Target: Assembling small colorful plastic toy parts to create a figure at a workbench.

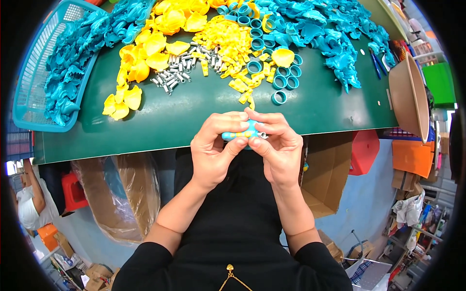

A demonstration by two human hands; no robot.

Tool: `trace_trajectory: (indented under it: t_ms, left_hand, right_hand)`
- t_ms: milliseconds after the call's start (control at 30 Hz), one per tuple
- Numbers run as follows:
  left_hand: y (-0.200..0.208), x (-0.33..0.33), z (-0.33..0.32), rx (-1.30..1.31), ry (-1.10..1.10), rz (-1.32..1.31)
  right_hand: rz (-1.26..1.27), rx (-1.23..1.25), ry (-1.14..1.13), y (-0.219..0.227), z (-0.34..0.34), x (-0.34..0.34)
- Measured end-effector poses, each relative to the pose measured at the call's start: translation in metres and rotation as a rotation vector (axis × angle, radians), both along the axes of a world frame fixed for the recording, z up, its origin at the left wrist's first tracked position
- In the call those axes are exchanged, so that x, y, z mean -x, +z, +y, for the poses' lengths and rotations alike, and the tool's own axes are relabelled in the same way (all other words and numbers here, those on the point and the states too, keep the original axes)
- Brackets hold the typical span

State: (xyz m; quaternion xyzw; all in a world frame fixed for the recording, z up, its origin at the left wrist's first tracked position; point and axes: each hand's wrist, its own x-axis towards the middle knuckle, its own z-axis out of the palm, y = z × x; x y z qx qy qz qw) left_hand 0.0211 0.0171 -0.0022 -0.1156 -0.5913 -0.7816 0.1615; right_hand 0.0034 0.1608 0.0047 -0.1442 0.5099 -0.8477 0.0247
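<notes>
My left hand point(213, 143) and my right hand point(280, 143) meet in front of the table's near edge. Between their fingertips they hold a small light-blue plastic toy part point(228, 136) with yellow pieces along its side. A small silvery metal bit point(262, 135) shows at its right end, by my right fingers. My fingers hide much of the part, so its kind is unclear. Just beyond my hands lie small yellow plastic pieces point(238, 86) and a loose teal ring point(279, 98). Short metal tubes point(172, 77) are heaped to the left of these.
The green table point(170, 116) carries large yellow shell pieces point(132, 98) and teal plastic parts point(340, 63). A blue basket point(24, 97) of teal parts stands at the left, a beige tub point(407, 99) at the right. Cardboard boxes point(326, 174) sit below the edge. Another person's arm point(33, 186) shows far left.
</notes>
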Motion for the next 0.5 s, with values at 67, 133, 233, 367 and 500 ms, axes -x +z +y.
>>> trace_trajectory:
  t_ms: [67,133,233,367,500]
  left_hand:
    - [0.001,-0.003,0.000,-0.029,0.032,-0.013]
    - [0.005,-0.006,-0.003,-0.001,-0.017,-0.053]
    - [0.012,-0.003,0.000,-0.015,-0.097,-0.075]
    - [0.018,0.009,0.000,-0.042,0.061,-0.083]
    - [0.024,0.037,0.017,0.828,0.201,0.160]
  right_hand:
    - [0.046,-0.097,0.045,0.006,0.002,0.002]
    - [0.191,-0.457,0.051,0.017,0.011,-0.001]
    - [-0.086,-0.263,0.003,0.019,0.027,-0.001]
    - [-0.033,-0.245,-0.227,0.020,0.064,0.051]
    - [-0.032,-0.247,-0.345,0.021,0.086,0.063]
